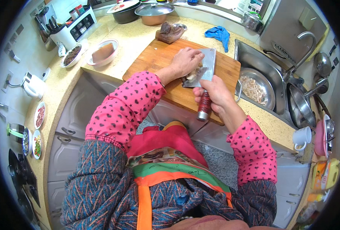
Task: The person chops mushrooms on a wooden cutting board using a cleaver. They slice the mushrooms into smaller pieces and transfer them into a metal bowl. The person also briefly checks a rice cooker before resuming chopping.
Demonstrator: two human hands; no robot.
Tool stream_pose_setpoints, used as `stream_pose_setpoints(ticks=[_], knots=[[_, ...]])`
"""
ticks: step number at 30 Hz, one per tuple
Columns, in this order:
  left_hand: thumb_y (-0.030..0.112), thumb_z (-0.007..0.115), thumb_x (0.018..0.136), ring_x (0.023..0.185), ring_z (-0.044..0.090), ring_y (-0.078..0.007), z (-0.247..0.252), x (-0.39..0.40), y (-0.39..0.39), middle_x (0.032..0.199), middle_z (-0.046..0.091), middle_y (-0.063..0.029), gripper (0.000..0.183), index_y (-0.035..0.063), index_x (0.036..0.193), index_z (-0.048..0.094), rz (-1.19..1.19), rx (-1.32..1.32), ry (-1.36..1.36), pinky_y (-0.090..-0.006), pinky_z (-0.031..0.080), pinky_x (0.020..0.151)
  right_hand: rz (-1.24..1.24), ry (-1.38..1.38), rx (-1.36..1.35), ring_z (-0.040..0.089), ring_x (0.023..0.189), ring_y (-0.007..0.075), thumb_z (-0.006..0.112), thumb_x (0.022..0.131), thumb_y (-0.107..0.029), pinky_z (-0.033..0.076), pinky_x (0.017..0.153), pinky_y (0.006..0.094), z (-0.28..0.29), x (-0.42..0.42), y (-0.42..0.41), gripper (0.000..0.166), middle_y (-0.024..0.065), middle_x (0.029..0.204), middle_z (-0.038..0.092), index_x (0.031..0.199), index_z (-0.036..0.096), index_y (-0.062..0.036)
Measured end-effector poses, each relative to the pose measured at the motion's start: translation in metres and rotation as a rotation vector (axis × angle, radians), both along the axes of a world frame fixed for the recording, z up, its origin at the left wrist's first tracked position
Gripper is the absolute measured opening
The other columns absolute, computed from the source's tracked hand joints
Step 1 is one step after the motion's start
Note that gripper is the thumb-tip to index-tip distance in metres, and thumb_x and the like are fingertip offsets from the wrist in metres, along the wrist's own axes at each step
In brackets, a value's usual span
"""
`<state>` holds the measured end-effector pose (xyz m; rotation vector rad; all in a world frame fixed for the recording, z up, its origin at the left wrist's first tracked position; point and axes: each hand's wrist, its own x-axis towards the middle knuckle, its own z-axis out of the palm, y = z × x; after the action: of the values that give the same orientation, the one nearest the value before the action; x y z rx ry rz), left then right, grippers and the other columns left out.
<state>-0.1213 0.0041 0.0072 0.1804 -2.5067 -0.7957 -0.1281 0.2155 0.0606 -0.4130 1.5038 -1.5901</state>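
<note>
My right hand (214, 93) grips the dark red, metal-capped handle of a cleaver (208, 63). Its broad blade leans over a wooden cutting board (147, 59). Beside the blade lies a piece of dark-edged, pale food (191, 77), probably meat. My left hand (187, 61) covers the far part of this piece and holds it, fingertips against the blade. The contact under those fingers is hidden. A larger chunk of dark cured meat (170, 34) sits at the board's far edge.
Right of the board, a sink (280, 89) holds a metal basin (269, 86) of pale diced food. A blue cloth (218, 34) lies behind. Left stand a bowl (112, 59) with a brown block and a dish of dark food (72, 56). Lidded pots (154, 18) line the back.
</note>
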Motion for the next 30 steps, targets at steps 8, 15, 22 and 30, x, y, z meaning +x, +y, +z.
stream_pose_setpoints(ticks=[8, 15, 22, 30], knots=[[0.041, 0.059, 0.100, 0.110, 0.065, -0.0338, -0.003, -0.011, -0.018, 0.113, 0.070, -0.0210, 0.047, 0.0013, 0.121, 0.071, 0.116, 0.106, 0.075, -0.0414, 0.052, 0.095, 0.040, -0.185, -0.096, 0.071, 0.075, 0.0222, 0.059, 0.097, -0.004, 0.061, 0.059, 0.0349, -0.011, -0.013, -0.042, 0.021, 0.0116, 0.097, 0.062, 0.116, 0.049, -0.0021], [0.052, 0.057, 0.098, 0.119, 0.060, -0.0367, 0.046, -0.042, 0.041, 0.123, 0.067, -0.0241, 0.058, 0.0023, 0.124, 0.071, 0.081, -0.014, -0.051, -0.0435, 0.046, 0.105, -0.091, -0.209, -0.248, 0.070, 0.073, 0.0226, 0.059, 0.096, -0.003, 0.059, 0.056, 0.0340, 0.001, -0.038, 0.010, 0.017, 0.0138, 0.094, 0.064, 0.112, 0.052, -0.0001], [0.071, 0.051, 0.097, 0.149, 0.036, -0.0321, 0.104, -0.136, 0.144, 0.159, 0.039, -0.0237, 0.098, -0.0028, 0.158, 0.031, -0.472, 0.419, -0.031, -0.0386, 0.032, 0.120, -0.297, 0.112, -0.211, 0.063, 0.062, 0.0141, 0.060, 0.096, -0.008, 0.056, 0.056, 0.0278, 0.027, -0.110, 0.128, 0.024, 0.0136, 0.085, 0.068, 0.118, 0.054, 0.0001], [0.062, 0.048, 0.103, 0.147, 0.038, -0.0284, 0.099, -0.145, 0.178, 0.157, 0.043, -0.0196, 0.085, -0.0035, 0.156, 0.034, -0.650, 0.608, -0.050, -0.0377, 0.031, 0.121, -0.457, 0.719, 0.670, 0.060, 0.050, 0.0204, 0.047, 0.094, -0.003, 0.050, 0.048, 0.0374, -0.019, -0.191, 0.194, 0.020, 0.0153, 0.072, 0.064, 0.112, 0.052, 0.0029]])
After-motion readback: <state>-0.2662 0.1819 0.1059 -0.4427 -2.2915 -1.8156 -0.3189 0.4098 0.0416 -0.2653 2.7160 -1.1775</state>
